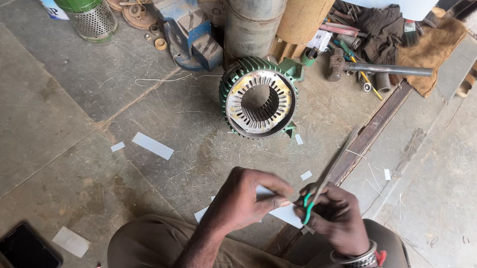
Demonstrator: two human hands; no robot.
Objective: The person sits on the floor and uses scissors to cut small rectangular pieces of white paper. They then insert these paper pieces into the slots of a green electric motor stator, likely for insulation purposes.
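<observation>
The paper strip point(283, 211) sits low in the centre of the frame, between your two hands, its long axis running left to right; your left hand point(241, 202) pinches its left end, fingers closed on it; your right hand point(336, 216) is just to the strip's right, closed through the green handles of the scissors point(329, 173), whose blades point up and right, away from the strip and look nearly shut. Beyond your hands stands the green stator point(259, 98), centre frame; paper offcuts point(153, 145) lie on the floor to the left; a dark phone point(29, 249) rests at lower left.
</observation>
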